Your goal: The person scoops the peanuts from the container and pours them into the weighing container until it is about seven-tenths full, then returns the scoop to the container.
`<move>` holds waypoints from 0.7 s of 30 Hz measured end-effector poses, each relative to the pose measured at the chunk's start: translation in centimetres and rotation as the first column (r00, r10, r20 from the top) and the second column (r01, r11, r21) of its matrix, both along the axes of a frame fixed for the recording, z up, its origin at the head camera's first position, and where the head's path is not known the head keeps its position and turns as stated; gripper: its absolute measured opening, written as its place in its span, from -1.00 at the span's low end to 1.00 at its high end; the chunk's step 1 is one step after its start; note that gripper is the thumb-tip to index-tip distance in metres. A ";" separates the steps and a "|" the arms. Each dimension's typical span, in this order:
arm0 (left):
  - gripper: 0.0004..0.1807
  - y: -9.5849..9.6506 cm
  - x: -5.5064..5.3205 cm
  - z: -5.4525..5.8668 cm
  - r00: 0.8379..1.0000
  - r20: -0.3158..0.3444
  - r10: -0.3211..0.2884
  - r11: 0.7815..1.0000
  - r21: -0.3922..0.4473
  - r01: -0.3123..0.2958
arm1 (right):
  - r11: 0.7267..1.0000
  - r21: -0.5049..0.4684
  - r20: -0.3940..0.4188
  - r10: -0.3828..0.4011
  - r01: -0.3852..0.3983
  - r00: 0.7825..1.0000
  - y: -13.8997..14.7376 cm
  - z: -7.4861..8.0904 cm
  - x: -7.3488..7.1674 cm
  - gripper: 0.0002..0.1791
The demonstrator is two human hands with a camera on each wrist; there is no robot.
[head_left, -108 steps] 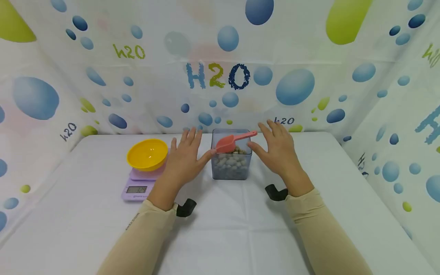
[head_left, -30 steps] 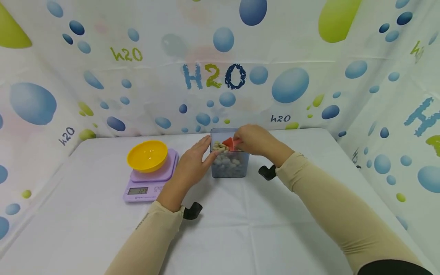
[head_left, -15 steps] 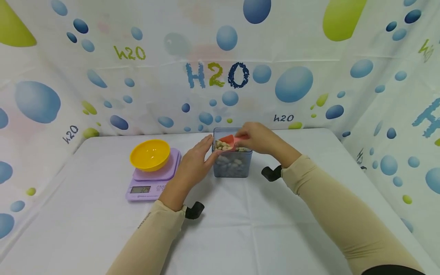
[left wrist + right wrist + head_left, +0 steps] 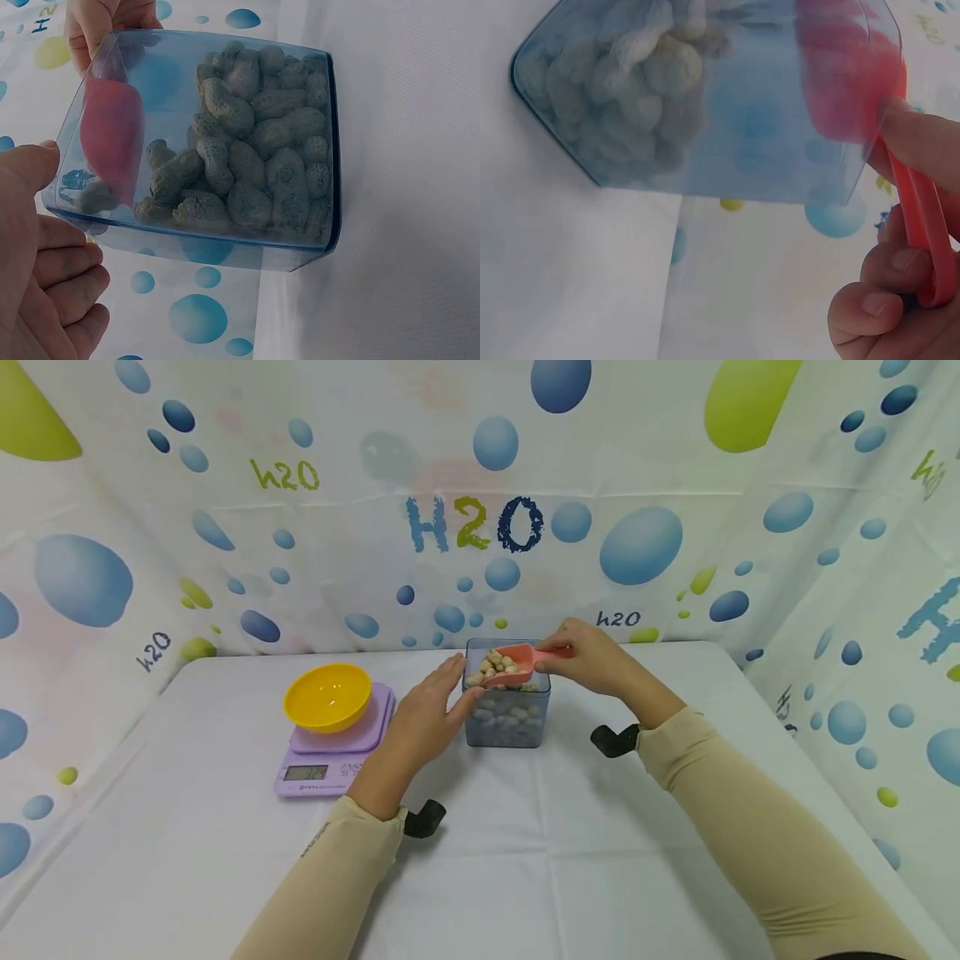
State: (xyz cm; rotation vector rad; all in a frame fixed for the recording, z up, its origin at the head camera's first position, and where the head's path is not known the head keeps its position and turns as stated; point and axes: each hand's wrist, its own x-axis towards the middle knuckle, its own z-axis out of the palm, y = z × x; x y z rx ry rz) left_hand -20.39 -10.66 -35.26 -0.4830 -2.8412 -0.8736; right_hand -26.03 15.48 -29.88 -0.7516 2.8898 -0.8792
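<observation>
My right hand (image 4: pixel 588 660) grips the handle of a pink scoop (image 4: pixel 527 658), held over the mouth of a clear bluish plastic bin (image 4: pixel 504 727). Unshelled peanuts (image 4: pixel 495 667) heap up in the scoop. More peanuts (image 4: pixel 247 161) fill the lower part of the bin, seen through its wall in the left wrist view. In the right wrist view, thumb and fingers wrap the scoop's handle (image 4: pixel 921 225), and the scoop's bowl shows behind the bin wall. My left hand (image 4: pixel 423 717) is at the bin's left side, fingers extended, thumb by the front rim.
Left of the bin, a yellow bowl (image 4: pixel 327 697) sits on a lilac kitchen scale (image 4: pixel 333 766) with a lit-up digit display. A white cloth covers the table (image 4: pixel 487 877). Behind and to both sides hangs a white curtain (image 4: pixel 337 560) with blue and green drops.
Both hands were open near the bin at first, with the scoop lying on it. My right hand took the scoop, dipped it among the peanuts and raised it loaded. My left hand moved to the bin's side.
</observation>
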 end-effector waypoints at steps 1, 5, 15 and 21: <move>-0.26 0.0 0.0 0.0 1.000 0.005 0.000 1.000 0.003 0.000 | 1.000 -0.007 -0.001 -0.005 0.005 1.000 0.2 0.0 0.0 -0.53; -0.26 -0.1 0.0 0.1 1.000 0.015 0.001 1.000 0.008 -0.001 | 0.999 -0.021 0.003 -0.029 0.029 1.000 0.6 0.1 0.0 -0.52; -0.26 -0.2 -0.1 0.2 1.000 0.024 -0.006 1.000 0.027 0.006 | 0.998 -0.024 0.006 -0.055 0.055 0.998 0.6 0.5 0.1 -0.53; -0.22 -1.2 0.3 1.0 1.000 0.006 0.005 1.000 0.020 -0.005 | 0.999 -0.014 -0.025 -0.052 0.052 0.998 0.4 1.1 0.1 -0.54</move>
